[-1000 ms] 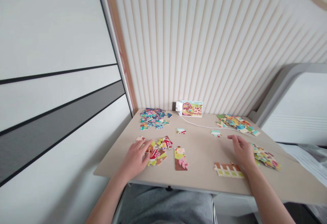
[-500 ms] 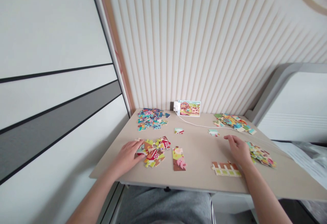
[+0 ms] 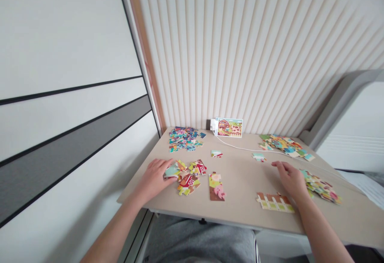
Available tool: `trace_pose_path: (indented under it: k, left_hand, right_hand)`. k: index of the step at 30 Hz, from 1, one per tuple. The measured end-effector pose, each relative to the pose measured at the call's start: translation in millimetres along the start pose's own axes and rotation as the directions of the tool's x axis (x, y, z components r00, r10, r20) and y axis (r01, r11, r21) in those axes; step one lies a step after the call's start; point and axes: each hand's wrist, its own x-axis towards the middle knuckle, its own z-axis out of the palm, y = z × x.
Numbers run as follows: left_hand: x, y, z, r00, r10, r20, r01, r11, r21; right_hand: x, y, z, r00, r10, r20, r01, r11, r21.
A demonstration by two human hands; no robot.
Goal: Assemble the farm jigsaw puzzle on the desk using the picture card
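Observation:
At the left of the table, my left hand (image 3: 159,176) has its thumb and fingers around a light blue-green puzzle piece (image 3: 172,170), beside a pile of farm pieces (image 3: 188,182). My right hand (image 3: 289,176) rests on the right side with fingers apart and nothing in them. Near it lie a joined fence strip (image 3: 275,202) and a pile of pieces (image 3: 321,188). A joined pig section (image 3: 216,187) lies in the middle. Two single pieces, one with a red edge (image 3: 216,154) and one pale blue (image 3: 259,157), lie farther back.
A farm picture card (image 3: 229,127) leans on the ribbed wall beside a white plug (image 3: 213,124), whose cable (image 3: 240,148) runs rightward across the table (image 3: 240,179). Blue pieces (image 3: 183,138) are heaped at the back left, and colourful ones (image 3: 286,145) at the back right.
The view has shifted slightly, so the table sits farther right. More of the light blue-green piece now shows at my left fingers. My right hand stays empty near the fence strip.

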Motion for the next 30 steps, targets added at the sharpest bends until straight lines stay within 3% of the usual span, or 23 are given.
trace_pose_path:
  k: [5, 14, 19, 23, 27, 30]
  left_hand:
    - [-0.1, 5.8, -5.8, 0.997, 0.005, -0.072, -0.004, 1.0, 0.016]
    - [6.2, 21.7, 3.2, 0.994, -0.02, -0.106, 0.012, 0.997, -0.077]
    - [8.9, 33.5, 8.1, 0.993, 0.0, -0.115, -0.025, 0.975, -0.22]
    - [16.5, 41.9, 23.1, 0.992, 0.018, -0.128, -0.055, 0.954, -0.295]
    - [28.2, 51.3, 34.6, 0.993, -0.032, -0.113, -0.011, 0.934, -0.357]
    - [33.8, 60.7, 35.3, 0.997, -0.06, -0.041, 0.032, 0.869, -0.494]
  right_hand:
    - [-0.5, -0.3, -0.3, 1.0, 0.001, 0.012, -0.001, 1.0, -0.003]
    - [1.8, 8.4, 3.3, 0.999, 0.03, 0.046, -0.029, 0.999, -0.016]
    - [2.6, 9.0, 3.4, 0.998, 0.033, 0.046, -0.032, 0.999, -0.023]
    - [1.5, 4.9, 1.6, 0.998, 0.032, 0.052, -0.03, 0.999, -0.026]
    - [1.5, 4.7, 2.3, 0.998, 0.037, 0.052, -0.035, 0.999, -0.029]
    - [1.7, 4.8, 3.3, 0.999, 0.028, 0.045, -0.026, 0.999, -0.029]
